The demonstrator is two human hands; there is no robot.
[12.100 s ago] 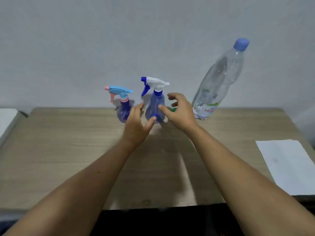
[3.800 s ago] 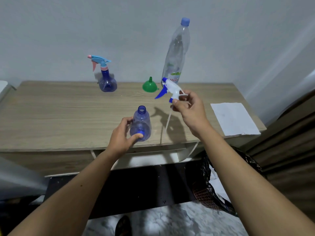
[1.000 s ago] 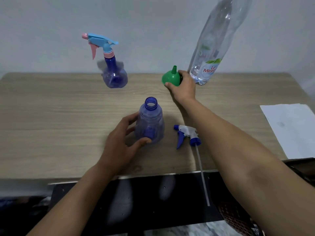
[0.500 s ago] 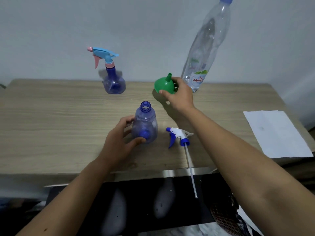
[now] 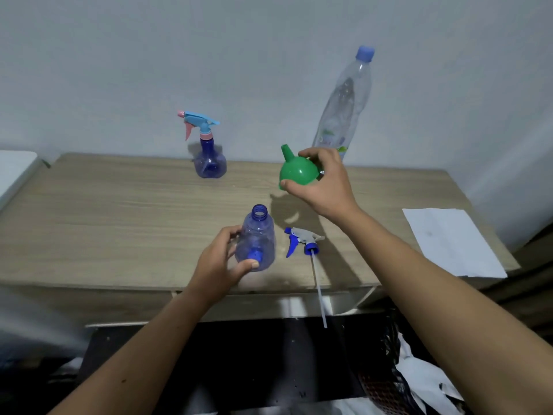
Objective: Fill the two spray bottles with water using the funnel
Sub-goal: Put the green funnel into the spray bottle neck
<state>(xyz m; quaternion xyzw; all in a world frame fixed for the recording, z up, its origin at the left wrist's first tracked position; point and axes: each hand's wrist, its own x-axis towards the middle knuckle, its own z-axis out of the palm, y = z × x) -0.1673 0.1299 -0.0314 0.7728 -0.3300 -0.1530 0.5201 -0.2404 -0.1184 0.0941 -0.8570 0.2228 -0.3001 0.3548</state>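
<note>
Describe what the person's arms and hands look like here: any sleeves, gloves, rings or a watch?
Both arms are bare from the bottom of the picture up to the wrists; no sleeve shows. The left hand and right hand wear no gloves. No ring, watch or bracelet is visible on the fingers or wrists. The fingernails look short and unpainted.

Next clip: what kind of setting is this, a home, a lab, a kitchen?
Probably a plain room at home, not a lab or kitchen: a wood-grain desk against a bare white wall, with a lined waste basket on the floor beside it.
</note>
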